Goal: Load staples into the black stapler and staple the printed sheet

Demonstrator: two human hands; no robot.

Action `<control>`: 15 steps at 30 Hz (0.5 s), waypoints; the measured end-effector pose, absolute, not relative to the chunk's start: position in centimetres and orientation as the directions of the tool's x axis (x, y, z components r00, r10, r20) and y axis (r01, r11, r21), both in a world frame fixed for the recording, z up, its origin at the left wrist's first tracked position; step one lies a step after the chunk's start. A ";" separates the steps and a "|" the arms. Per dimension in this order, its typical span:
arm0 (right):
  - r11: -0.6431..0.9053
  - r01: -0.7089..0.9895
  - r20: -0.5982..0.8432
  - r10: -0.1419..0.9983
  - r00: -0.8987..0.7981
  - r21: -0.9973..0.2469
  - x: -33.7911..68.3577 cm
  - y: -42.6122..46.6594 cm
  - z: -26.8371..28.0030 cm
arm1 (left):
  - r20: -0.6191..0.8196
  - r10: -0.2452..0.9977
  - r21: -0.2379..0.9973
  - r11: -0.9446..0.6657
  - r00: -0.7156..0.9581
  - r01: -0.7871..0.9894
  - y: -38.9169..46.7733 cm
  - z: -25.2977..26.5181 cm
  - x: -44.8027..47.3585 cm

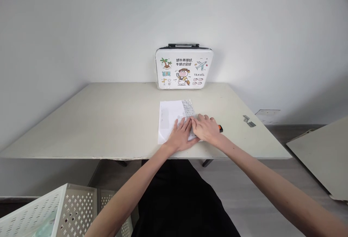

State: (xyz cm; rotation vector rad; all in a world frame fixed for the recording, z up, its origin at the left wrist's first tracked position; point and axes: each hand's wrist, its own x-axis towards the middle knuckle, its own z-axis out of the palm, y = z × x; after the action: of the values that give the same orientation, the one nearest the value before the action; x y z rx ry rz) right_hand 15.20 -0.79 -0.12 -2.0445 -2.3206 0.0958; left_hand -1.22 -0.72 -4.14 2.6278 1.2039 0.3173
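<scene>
A white sheet of paper (165, 128) with a grey brick-like pattern along its right part lies near the table's front edge. My left hand (181, 136) rests flat on it, fingers spread. Right beside it, touching or nearly touching, my right hand (206, 127) is closed over the sheet's right side, fingers curled. The end of a black-and-orange tool (220, 128) sticks out past the right hand's outer side. The rest of that tool is hidden under the hand, so its kind cannot be made out.
A white case (184, 68) with cartoon travel pictures and a black handle stands against the wall at the back of the table (114, 121). Several small grey pieces (249, 121) lie near the right edge. A white perforated basket (78, 208) stands below left, and a pale panel (323, 157) is at right.
</scene>
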 end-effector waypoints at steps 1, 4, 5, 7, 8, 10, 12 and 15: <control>0.125 0.989 -0.003 0.992 -0.125 -0.077 15.0 -0.8 -0.2 | 0.101 0.763 0.296 -0.636 0.639 0.712 -0.7 -4.1 -1.2; 0.128 0.987 -0.005 0.992 -0.129 -0.093 14.8 -0.7 -0.2 | 0.112 0.761 0.298 -0.639 0.639 0.709 -0.8 -4.0 -1.3; 0.131 0.986 -0.006 0.991 -0.132 -0.105 14.8 -0.5 -0.1 | 0.112 0.762 0.301 -0.638 0.638 0.709 -0.8 -4.0 -1.3; 0.145 0.979 -0.011 0.989 -0.148 -0.144 15.2 -0.3 0.2 | 0.117 0.761 0.306 -0.639 0.638 0.706 -0.8 -4.1 -1.3; 0.152 0.974 -0.014 0.988 -0.157 -0.171 15.5 -0.3 0.4 | 0.121 0.761 0.307 -0.639 0.637 0.705 -0.7 -4.2 -1.4; 0.160 0.959 -0.013 0.986 -0.168 -0.233 16.3 -0.4 0.9 | 0.126 0.763 0.302 -0.639 0.634 0.708 -0.6 -4.4 -1.5; 0.162 0.943 -0.001 0.985 -0.170 -0.291 17.0 -0.8 1.3 | 0.125 0.761 0.293 -0.641 0.636 0.709 -0.5 -4.6 -1.6; 0.203 0.891 0.110 0.979 -0.173 -0.406 17.8 -1.9 1.3 | 0.118 0.755 0.288 -0.648 0.645 0.705 -0.6 -4.6 -2.1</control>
State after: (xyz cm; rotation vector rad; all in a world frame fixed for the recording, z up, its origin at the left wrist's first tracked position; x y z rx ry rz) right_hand 17.80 -1.88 1.28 -1.7526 -2.1407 0.3540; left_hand -2.08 -0.64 -4.61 2.6493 1.1922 0.3357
